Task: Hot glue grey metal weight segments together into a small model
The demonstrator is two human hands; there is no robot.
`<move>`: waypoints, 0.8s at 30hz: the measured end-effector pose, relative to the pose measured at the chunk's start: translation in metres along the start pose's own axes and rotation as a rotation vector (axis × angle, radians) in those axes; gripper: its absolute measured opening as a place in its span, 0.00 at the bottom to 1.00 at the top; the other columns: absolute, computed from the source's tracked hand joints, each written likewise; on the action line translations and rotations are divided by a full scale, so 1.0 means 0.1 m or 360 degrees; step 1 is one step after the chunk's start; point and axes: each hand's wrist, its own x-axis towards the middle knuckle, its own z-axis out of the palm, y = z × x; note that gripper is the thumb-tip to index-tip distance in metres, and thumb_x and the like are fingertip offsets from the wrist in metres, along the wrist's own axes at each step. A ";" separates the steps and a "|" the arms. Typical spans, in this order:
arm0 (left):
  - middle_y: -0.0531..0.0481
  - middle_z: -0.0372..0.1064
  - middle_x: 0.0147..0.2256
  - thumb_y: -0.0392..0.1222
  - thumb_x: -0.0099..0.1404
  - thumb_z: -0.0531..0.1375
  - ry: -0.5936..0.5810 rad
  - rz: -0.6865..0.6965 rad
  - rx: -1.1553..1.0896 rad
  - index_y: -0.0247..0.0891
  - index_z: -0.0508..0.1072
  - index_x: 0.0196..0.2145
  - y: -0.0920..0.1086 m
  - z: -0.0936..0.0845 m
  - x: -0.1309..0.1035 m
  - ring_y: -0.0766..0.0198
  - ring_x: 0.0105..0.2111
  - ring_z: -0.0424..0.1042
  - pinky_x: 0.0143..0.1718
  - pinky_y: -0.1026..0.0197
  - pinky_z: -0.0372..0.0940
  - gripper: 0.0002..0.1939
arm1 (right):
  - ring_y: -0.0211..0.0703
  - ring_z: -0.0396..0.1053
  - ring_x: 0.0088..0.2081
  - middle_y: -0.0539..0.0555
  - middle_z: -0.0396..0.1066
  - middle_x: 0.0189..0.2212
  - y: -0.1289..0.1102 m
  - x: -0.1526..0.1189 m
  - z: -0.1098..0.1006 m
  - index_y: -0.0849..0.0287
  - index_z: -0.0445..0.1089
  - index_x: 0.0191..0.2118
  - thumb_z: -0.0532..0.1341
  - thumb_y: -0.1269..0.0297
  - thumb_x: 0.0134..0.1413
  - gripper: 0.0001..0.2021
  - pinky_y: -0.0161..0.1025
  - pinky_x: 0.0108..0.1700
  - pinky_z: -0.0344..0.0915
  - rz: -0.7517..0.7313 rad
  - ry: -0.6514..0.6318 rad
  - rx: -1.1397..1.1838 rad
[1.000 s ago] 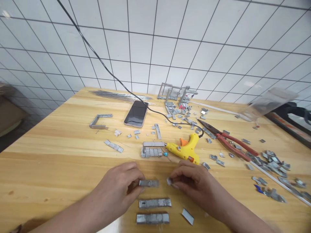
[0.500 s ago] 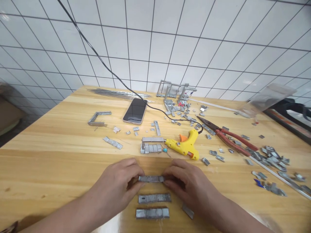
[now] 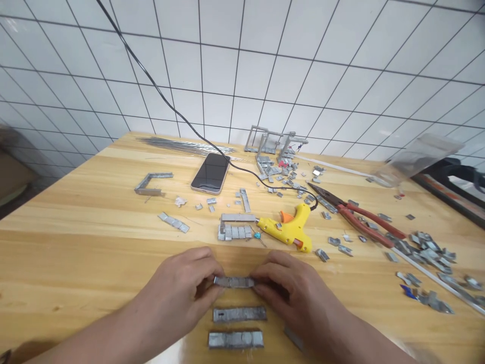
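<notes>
Between my two hands is a short grey metal strip (image 3: pixel 234 282) made of joined segments. My left hand (image 3: pixel 185 288) pinches its left end, and my right hand (image 3: pixel 291 290) pinches the right end. Just below it on the table lie two similar strips, a middle strip (image 3: pixel 240 314) and a nearer strip (image 3: pixel 235 339), roughly parallel to it. Another flat grey piece (image 3: pixel 293 337) is partly covered by my right hand. Beyond my hands sit a grey segmented assembly (image 3: pixel 235 231) and a yellow hot glue gun (image 3: pixel 290 230), its nozzle by the assembly.
Red-handled pliers (image 3: pixel 356 215) and scattered metal scraps (image 3: pixel 432 250) lie at the right. A phone (image 3: pixel 210 173), thin wires (image 3: pixel 182 146) and a C-shaped metal piece (image 3: pixel 151 184) are further back. Small metal frames (image 3: pixel 265 139) stand near the tiled wall. A black cable (image 3: pixel 170 106) crosses over.
The view has shifted very slightly. Both hands keep the same pinch on the strip, and nothing has been let go or picked up.
</notes>
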 end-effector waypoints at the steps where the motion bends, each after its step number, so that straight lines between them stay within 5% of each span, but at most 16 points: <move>1: 0.55 0.63 0.27 0.29 0.60 0.56 0.0007 0.0011 -0.0003 0.39 0.72 0.30 0.00 0.00 0.00 0.67 0.26 0.65 0.27 0.66 0.57 0.08 | 0.44 0.68 0.32 0.54 0.71 0.29 -0.01 0.00 0.00 0.57 0.74 0.35 0.57 0.71 0.58 0.08 0.37 0.32 0.64 0.0007 -0.0005 0.0007; 7: 0.55 0.63 0.26 0.31 0.61 0.56 0.0001 0.0014 0.0031 0.40 0.71 0.30 -0.02 0.02 0.00 0.67 0.26 0.65 0.27 0.65 0.57 0.07 | 0.45 0.70 0.34 0.52 0.73 0.31 -0.03 -0.03 -0.03 0.56 0.73 0.37 0.59 0.74 0.55 0.08 0.40 0.34 0.67 0.0031 -0.0040 0.0036; 13: 0.55 0.64 0.27 0.33 0.62 0.55 -0.0036 -0.0014 0.0049 0.40 0.72 0.31 -0.04 0.03 -0.01 0.65 0.27 0.66 0.27 0.64 0.57 0.07 | 0.43 0.71 0.36 0.55 0.73 0.36 0.11 -0.06 -0.15 0.57 0.71 0.43 0.59 0.72 0.55 0.10 0.40 0.37 0.69 -0.0096 0.0244 -0.0082; 18: 0.54 0.65 0.27 0.32 0.62 0.55 -0.0033 -0.0017 0.0063 0.40 0.72 0.31 -0.02 0.02 -0.01 0.65 0.27 0.66 0.28 0.64 0.57 0.08 | 0.50 0.69 0.44 0.59 0.70 0.43 0.34 -0.02 -0.31 0.58 0.69 0.47 0.56 0.71 0.58 0.11 0.48 0.43 0.68 -0.0172 0.0521 -0.0543; 24: 0.54 0.64 0.27 0.32 0.62 0.54 -0.0056 -0.0018 0.0032 0.40 0.72 0.31 -0.03 0.03 -0.01 0.65 0.27 0.66 0.27 0.64 0.57 0.08 | 0.55 0.69 0.44 0.62 0.71 0.44 0.50 0.00 -0.37 0.61 0.70 0.48 0.56 0.69 0.58 0.13 0.54 0.44 0.68 -0.0116 0.0504 -0.0767</move>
